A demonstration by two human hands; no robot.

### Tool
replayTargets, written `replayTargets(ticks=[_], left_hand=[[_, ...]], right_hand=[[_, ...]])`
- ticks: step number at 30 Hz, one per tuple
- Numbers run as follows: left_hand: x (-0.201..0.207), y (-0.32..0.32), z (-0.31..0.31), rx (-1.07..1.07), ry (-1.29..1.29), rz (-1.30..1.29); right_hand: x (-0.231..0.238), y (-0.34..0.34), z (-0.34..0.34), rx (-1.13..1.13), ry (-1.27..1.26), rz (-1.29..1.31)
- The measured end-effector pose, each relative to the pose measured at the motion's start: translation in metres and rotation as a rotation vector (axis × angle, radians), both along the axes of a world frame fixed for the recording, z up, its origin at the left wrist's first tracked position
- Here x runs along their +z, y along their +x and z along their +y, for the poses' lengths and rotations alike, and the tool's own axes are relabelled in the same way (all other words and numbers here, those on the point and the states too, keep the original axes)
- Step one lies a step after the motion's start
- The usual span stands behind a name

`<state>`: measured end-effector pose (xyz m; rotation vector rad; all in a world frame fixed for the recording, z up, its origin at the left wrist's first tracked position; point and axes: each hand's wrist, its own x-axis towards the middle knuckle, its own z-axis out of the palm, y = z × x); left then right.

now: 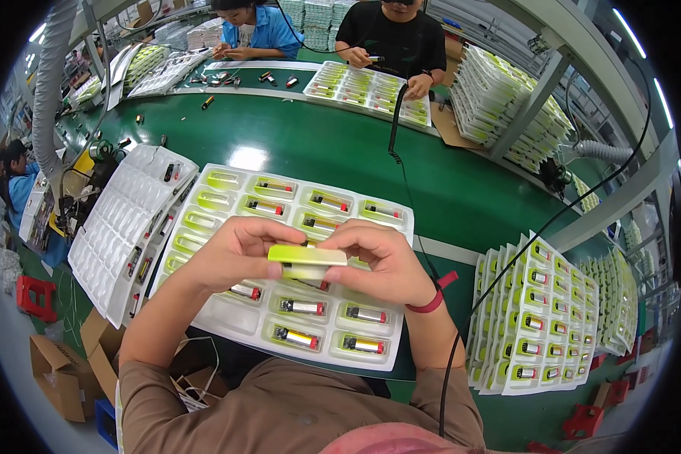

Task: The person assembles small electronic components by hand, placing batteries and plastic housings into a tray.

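Between my hands is a small plastic shell point(304, 256), yellow-green fading to white. My left hand point(236, 253) grips its left end, thumb along the near side. At the right end, the fingers and thumb of my right hand point(374, 257) pinch it; a red band circles that wrist. What lies inside the shell is hidden. Below my hands is a white moulded tray point(223, 316). Many of its pockets hold yellow-green shells with small cylindrical parts, such as the red-ended cylinder point(296, 337); several shells at the left have no cylinder in them.
A tilted white tray point(113, 219) with loose cylinders along its edge stands at left. Filled trays point(533, 321) lean in a stack at right. Across the green bench point(303, 136) two people work, one over another tray point(333, 76). A black cable point(499, 276) hangs at right.
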<state>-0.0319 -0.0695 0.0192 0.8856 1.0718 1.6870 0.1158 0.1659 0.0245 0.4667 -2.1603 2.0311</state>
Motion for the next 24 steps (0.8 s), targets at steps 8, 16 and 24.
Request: replayTargets(ticks=[8,16,24], left_hand=[[0.008,0.011,-0.071,0.33,-0.426,0.696],[-0.044,0.02,-0.103,0.432,-0.457,1.288],[-0.042,0.002,-0.12,0.292,-0.359,1.33]], right_hand=[[0.012,0.002,0.038,-0.299,0.214,0.169],[-0.017,-0.024,0.048,-0.421,0.199,-0.034],[-0.024,-0.025,0.074,-0.787,0.227,0.115]])
